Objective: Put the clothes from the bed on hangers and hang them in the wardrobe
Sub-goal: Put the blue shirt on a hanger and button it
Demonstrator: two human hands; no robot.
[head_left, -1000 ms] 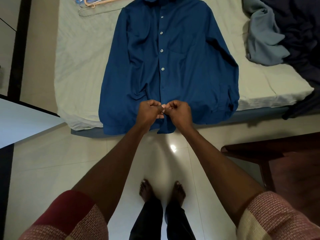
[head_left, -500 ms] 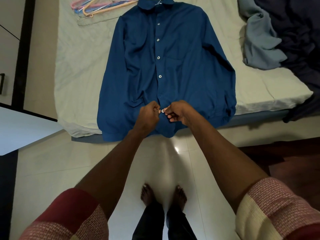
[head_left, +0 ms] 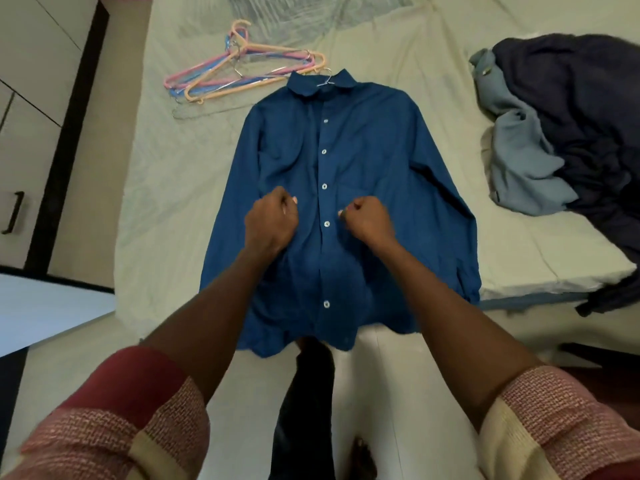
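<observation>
**A:** Status of the blue shirt [head_left: 363, 161]?

**B:** Laid flat, front up, on the bed [head_left: 173, 188]. Collar at the far end, hem hanging over the near edge of the mattress toward the floor. The placket is buttoned along the centre line. A wire hanger hook [head_left: 325, 79] protrudes from the collar opening.

**A:** Position of the hands?

**B:** Both are over the middle of the shirt front, one on each side of the button line. The left hand [head_left: 272, 223] sits left of the placket, the right hand [head_left: 367, 218] right of it. They are apart from each other.

**A:** Condition of each?

**B:** Fingers curled into fists on both. Whether either one pinches fabric cannot be told; the fingertips are turned away and partly hidden.

**A:** Spare hangers?

**B:** A stack of plastic hangers [head_left: 239, 72], pink, peach and blue, lies on the sheet at the far left, just beside the collar. A thin wire one lies at the near edge of that stack.

**A:** Remaining garments?

**B:** A heap on the right side of the bed, well apart from the shirt: a grey-blue garment [head_left: 519, 164] with a dark navy garment [head_left: 581, 109] to its right, partly over it.

**A:** Wardrobe?

**B:** Pale doors with a dark handle [head_left: 14, 213] are at the far left edge.
</observation>
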